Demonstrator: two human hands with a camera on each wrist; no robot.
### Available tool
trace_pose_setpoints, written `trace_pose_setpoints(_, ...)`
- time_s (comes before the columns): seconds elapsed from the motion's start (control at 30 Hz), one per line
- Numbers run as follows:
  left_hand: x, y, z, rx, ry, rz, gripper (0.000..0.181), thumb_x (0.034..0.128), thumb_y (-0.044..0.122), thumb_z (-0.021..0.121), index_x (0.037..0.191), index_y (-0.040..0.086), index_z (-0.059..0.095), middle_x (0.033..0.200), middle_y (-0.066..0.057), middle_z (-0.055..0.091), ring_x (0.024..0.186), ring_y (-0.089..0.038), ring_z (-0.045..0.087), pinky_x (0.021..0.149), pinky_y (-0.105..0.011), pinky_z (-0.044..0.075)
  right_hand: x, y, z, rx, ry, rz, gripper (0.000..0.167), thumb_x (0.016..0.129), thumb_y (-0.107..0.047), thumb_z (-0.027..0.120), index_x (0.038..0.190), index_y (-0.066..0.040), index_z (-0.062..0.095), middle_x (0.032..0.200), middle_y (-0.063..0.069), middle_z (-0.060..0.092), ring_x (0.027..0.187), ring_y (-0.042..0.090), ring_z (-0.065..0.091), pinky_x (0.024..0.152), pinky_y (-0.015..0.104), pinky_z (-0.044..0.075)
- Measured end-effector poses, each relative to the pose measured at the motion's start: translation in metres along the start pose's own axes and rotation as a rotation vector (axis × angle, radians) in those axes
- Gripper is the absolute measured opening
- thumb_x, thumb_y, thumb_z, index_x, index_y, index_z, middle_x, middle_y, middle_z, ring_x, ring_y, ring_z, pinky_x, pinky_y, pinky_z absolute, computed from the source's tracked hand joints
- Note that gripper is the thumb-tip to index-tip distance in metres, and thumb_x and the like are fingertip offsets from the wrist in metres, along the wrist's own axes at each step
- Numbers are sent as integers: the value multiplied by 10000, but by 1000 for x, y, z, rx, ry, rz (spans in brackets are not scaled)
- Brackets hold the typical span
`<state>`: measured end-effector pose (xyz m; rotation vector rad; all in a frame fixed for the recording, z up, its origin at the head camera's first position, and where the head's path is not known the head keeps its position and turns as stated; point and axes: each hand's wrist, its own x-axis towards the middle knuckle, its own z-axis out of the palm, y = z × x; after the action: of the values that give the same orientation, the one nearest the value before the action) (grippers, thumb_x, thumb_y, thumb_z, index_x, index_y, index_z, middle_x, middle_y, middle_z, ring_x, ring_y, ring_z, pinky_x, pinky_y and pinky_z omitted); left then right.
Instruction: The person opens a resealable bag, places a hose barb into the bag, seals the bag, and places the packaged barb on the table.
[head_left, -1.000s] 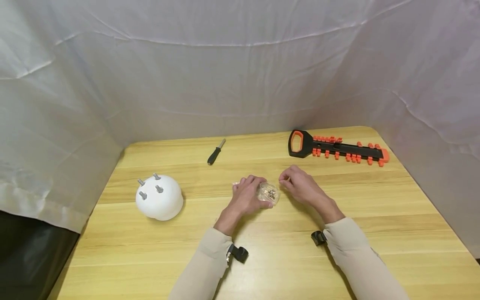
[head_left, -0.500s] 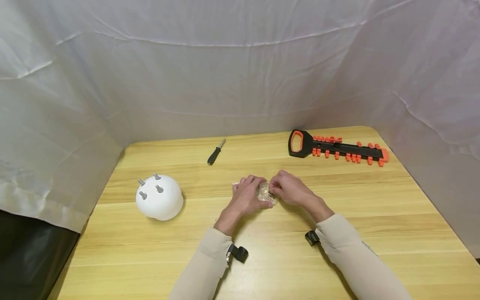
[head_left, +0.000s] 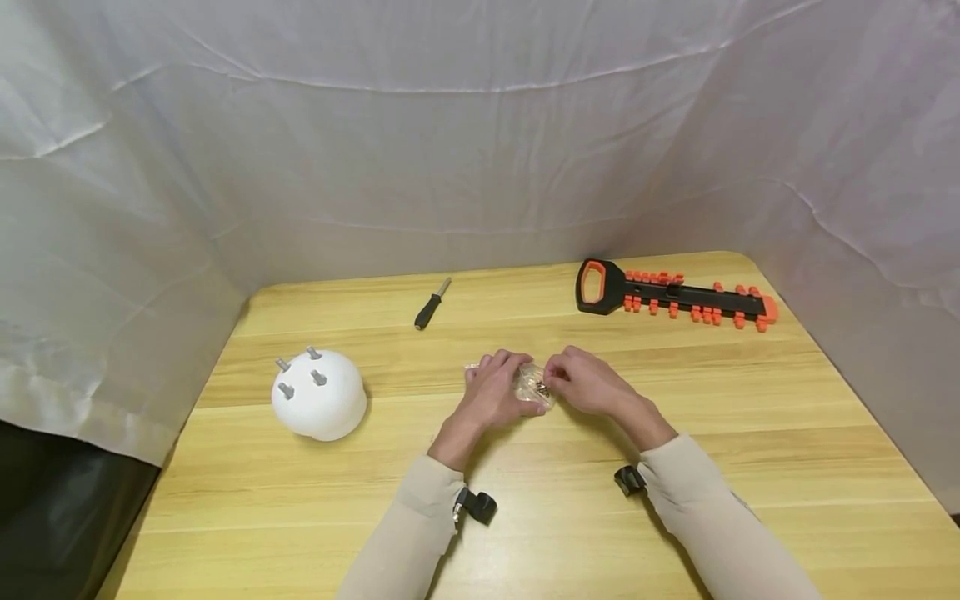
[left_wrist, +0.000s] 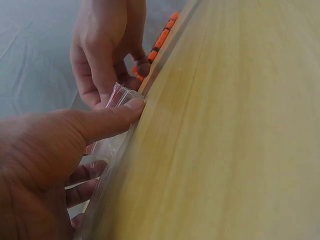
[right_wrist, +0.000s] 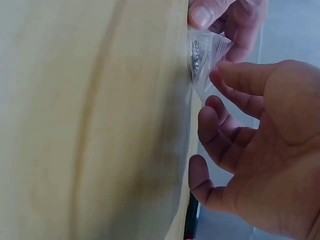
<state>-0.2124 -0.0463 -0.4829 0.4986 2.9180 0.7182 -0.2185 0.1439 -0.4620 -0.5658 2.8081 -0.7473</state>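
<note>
A small clear plastic zip bag with several small dark metal pieces in it lies at the middle of the table. My left hand holds it from the left, thumb on the near edge and fingers over the far side. In the left wrist view, the thumb presses the bag by its red-edged strip. My right hand is at the bag's right edge, thumb and forefinger pinching it there. The right wrist view has the other fingers of the right hand loosely curled below the bag.
Left on the table stands a white rounded object with several grey pegs on top. A black-handled screwdriver-like tool lies toward the back. A black holder with orange clips lies at the back right. Grey cloth encloses the table's back and sides.
My right hand has come left from beside the bag to its right edge, then drawn back very slightly to the right. My left hand and the bag have stayed in place.
</note>
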Motion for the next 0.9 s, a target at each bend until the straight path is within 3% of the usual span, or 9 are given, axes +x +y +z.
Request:
trace_pose_setpoints(0.27,-2,0,-2,11,-2,15,841,696,524,810,1411,242,468,1337,20,535,1168,-191,474,965,-426,325,-12,1,1,78,-84,11,103,947,-288,590,965,-209,654,828,-52,646,720,116,550,673,291,448)
trace_pose_setpoints(0.5,-3,1,-6,-6,-33,5,842,696,487,821,1409,199,479,1373,8,526,1232,-205,479,1027,-469,320,-17,0,0,109,-74,31,97,917,-316,638,909,-226,672,793,-72,643,681,105,532,634,273,437)
trace_pose_setpoints(0.7,-3,-2,-15,-109,-72,-7,845,689,360,853,1422,202,463,1449,-4,476,1325,-238,441,1118,-578,228,-19,-2,2,116,-53,12,81,870,-283,703,856,-218,657,750,-81,629,654,91,533,613,262,443)
trace_pose_setpoints(0.9,-2,-13,-30,-213,-61,-16,625,817,233,728,1397,210,496,1434,-6,481,1297,-243,443,1050,-502,283,-20,-2,3,136,-39,-19,80,870,-273,707,895,-219,654,768,-90,646,681,76,565,647,262,464)
